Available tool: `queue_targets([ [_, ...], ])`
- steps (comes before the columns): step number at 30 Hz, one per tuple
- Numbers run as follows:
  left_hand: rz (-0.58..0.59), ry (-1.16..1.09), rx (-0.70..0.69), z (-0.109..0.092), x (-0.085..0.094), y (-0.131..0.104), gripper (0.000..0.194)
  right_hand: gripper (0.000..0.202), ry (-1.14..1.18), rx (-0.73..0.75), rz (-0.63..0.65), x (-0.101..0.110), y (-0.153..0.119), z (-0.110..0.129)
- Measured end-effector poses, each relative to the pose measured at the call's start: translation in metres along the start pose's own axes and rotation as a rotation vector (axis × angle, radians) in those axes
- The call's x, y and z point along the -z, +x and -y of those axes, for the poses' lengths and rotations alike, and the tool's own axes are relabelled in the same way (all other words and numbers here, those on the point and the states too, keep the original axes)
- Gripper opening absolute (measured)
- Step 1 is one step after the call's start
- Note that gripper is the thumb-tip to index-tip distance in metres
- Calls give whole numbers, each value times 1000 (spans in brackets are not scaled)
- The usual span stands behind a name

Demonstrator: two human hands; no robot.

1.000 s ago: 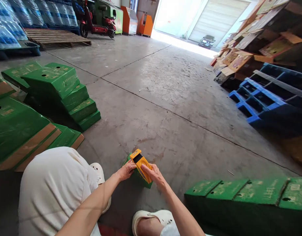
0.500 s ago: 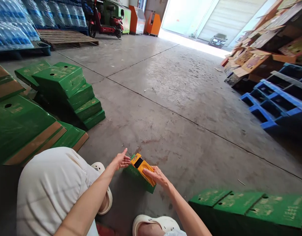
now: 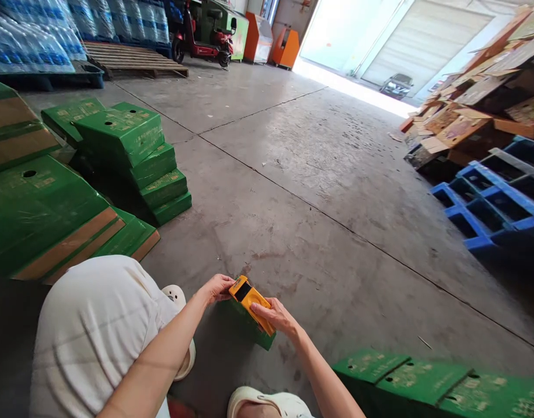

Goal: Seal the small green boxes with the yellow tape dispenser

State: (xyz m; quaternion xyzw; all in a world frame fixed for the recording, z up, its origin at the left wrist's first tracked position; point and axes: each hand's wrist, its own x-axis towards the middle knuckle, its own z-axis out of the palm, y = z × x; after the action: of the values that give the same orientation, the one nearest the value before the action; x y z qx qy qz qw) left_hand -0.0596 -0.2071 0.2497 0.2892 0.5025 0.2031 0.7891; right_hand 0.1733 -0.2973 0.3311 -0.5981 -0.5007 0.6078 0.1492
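My right hand (image 3: 273, 315) is wrapped round the near end of a yellow-orange hand-held device (image 3: 259, 302) with a black band across it; its exact kind is unclear. The device is tilted above a small green carton (image 3: 264, 339) on the floor, whose top it mostly covers. At the far left end of the device, my left hand (image 3: 220, 288) has its fingers drawn together, with the tips against the corner. The undersides of those fingertips are hidden. Both hands are in front of my knees, above my pale clogs (image 3: 267, 403).
Green cartons (image 3: 119, 130) are stacked at left, and more green cartons (image 3: 424, 377) stand at lower right. Blue pallets (image 3: 493, 197) and a heap of cardboard boxes (image 3: 462, 128) are at right. Bottled-water packs (image 3: 27, 43), a wooden pallet (image 3: 132, 58) and a red scooter (image 3: 206, 46) are farther back.
My left hand has gone from spread fingers beside the device to fingers closed at its far end. The right hand keeps its hold. The view has shifted slightly.
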Motion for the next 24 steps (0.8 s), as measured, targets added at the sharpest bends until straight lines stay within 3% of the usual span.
queue_targets([
  [8, -126, 25, -138, 2, -1, 12, 54, 70, -57, -37, -24, 1, 4, 8],
  [16, -133, 63, -172, 9, 1, 14, 55, 70, -132, 5, -50, 1, 8, -3],
  [24, -121, 68, -187, 14, 3, 20, 60, 73, -65, 10, -54, -5, 2, 7],
])
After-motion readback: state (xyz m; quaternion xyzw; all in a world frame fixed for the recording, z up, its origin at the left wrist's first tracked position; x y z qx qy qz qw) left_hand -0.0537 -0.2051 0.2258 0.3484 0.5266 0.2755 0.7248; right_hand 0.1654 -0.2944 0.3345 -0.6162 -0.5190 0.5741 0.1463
